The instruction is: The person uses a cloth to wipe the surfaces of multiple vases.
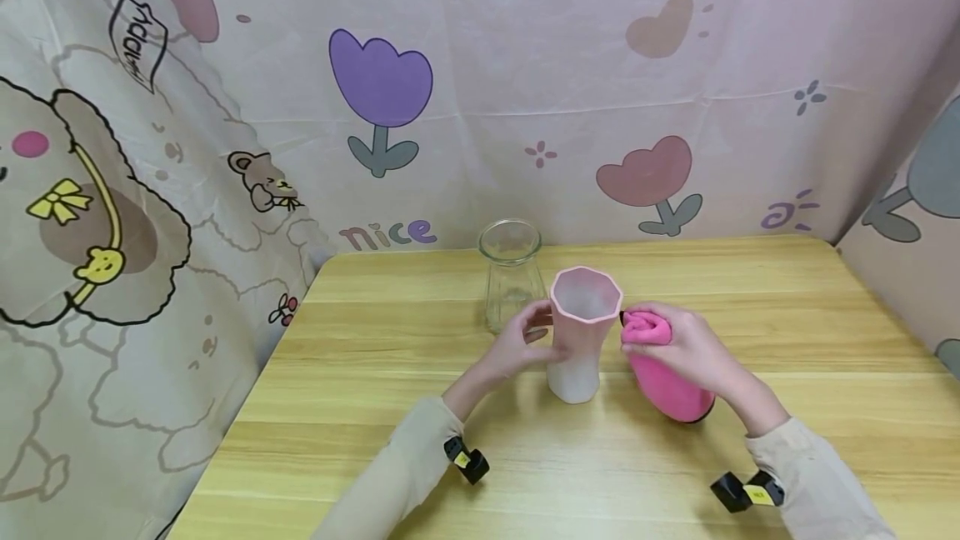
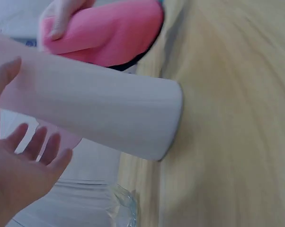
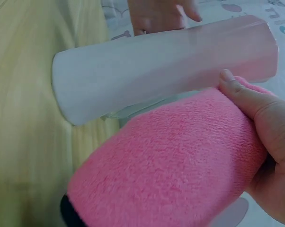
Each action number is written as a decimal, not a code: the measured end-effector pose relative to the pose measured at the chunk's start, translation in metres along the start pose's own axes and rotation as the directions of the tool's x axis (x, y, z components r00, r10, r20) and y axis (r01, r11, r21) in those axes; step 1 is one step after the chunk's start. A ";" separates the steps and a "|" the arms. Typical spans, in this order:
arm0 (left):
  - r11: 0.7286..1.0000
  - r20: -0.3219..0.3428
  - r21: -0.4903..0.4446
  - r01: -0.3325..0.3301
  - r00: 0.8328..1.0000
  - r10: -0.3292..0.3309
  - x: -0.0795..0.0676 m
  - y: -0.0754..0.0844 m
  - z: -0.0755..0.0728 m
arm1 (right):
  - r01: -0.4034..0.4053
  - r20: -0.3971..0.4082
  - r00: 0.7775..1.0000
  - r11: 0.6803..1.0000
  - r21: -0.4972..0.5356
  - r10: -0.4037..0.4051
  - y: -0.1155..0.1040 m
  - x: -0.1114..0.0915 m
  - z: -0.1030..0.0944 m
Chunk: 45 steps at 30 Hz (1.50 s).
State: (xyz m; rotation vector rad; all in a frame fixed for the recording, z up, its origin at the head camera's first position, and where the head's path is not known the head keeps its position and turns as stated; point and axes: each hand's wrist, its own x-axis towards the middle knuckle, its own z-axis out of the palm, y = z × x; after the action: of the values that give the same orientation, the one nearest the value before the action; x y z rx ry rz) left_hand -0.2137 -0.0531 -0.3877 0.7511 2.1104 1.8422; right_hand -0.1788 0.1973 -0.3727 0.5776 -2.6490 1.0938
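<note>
A pink-to-white faceted vase point(image 1: 573, 357) stands upright on the table, its open mouth up. Beside its left side is my left hand point(image 1: 522, 340), thumb in front and fingers spread loosely. In the left wrist view the fingers point(image 2: 50, 150) are apart from the vase; whether the thumb touches it I cannot tell. My right hand point(image 1: 693, 348) grips a bright pink fuzzy cloth point(image 1: 667, 382) with dark edging by its bunched top, just right of the vase. The cloth hangs down in a folded bulge. Part of the palm side is hidden.
A clear glass vase point(image 1: 510, 250) with a wide rim stands behind and left of the pink one, partly hidden by my left hand. The wooden table point(image 1: 360, 457) meets a printed curtain point(image 1: 495, 165) at the back and more printed cloth at both sides.
</note>
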 end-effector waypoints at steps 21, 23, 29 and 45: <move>0.994 -0.098 0.007 -0.105 0.990 0.105 -0.008 0.006 0.013 | 0.097 -0.228 0.972 0.986 0.139 -0.063 -0.028 0.011 -0.007; 0.995 -0.098 0.010 -0.098 0.990 0.099 -0.008 0.007 0.013 | 0.080 -0.193 0.980 0.985 0.151 -0.050 -0.020 0.009 0.002; 0.996 -0.100 0.007 -0.086 0.991 0.086 -0.009 0.007 0.013 | 0.077 -0.022 0.997 0.995 0.066 -0.076 -0.002 0.006 0.027; 0.997 -0.096 0.025 -0.074 0.992 0.076 -0.009 0.010 0.011 | 0.010 0.073 0.997 0.994 0.108 -0.018 0.002 0.006 0.032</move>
State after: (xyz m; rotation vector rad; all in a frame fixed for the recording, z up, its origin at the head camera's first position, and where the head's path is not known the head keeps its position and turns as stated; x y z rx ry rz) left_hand -0.1984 -0.0475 -0.3817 0.7709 2.1927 1.9348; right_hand -0.1866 0.1746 -0.3943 0.6684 -2.6561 1.2407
